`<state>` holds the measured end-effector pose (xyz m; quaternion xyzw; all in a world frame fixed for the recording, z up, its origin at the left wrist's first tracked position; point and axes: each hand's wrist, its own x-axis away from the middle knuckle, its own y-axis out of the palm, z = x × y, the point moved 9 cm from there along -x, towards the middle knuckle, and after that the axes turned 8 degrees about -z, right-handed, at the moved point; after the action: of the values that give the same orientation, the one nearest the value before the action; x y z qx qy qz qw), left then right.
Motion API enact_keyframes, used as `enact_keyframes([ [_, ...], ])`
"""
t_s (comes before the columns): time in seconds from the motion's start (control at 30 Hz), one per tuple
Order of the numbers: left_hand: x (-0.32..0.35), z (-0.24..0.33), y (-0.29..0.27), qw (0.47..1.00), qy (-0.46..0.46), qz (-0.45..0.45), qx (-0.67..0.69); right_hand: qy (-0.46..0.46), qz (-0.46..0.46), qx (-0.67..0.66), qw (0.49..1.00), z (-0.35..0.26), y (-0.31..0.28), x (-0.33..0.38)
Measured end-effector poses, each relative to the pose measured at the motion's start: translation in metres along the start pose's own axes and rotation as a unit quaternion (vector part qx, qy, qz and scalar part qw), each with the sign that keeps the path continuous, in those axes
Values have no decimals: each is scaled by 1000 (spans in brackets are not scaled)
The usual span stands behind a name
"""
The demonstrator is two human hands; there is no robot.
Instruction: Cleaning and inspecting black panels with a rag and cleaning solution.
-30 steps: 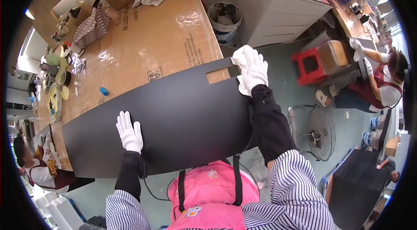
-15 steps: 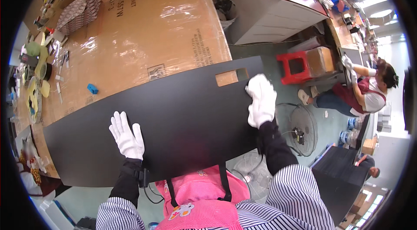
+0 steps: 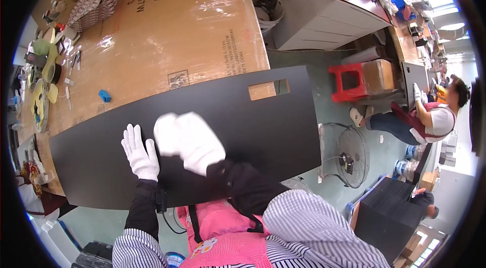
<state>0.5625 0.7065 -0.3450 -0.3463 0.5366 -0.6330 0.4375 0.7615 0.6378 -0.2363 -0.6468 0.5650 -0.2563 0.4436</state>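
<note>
A long black board (image 3: 243, 131) with a rectangular cutout near its far right corner lies across the near edge of the cardboard-covered table. My left hand (image 3: 139, 154), in a white glove, rests flat on the board's left part with its fingers stretched out. Just right of it, my right hand (image 3: 190, 141) is over the middle of the board, also in white. Motion smears its fingers, and I cannot make out whether a white cloth is under them.
The table (image 3: 182, 25) is covered in plastic-wrapped cardboard; a small blue block (image 3: 104, 96) and tools lie at its left. On the right are a red stool (image 3: 347, 83), a floor fan (image 3: 352, 156) and a co-worker (image 3: 430, 111) handling another dark board. A stack of black boards (image 3: 387, 212) stands lower right.
My right hand has swept left across the board from its right end to beside my left hand. My left hand stays flat, shifted slightly in view.
</note>
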Motion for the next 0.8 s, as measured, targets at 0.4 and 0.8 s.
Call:
enact_keyframes([
  [0.4, 1, 6, -12, 1000, -13, 15, 19, 166, 38, 144, 975, 164, -50, 108],
  [0.8, 31, -53, -10, 895, -162, 214, 355, -186, -84, -23, 979, -69, 91, -79],
])
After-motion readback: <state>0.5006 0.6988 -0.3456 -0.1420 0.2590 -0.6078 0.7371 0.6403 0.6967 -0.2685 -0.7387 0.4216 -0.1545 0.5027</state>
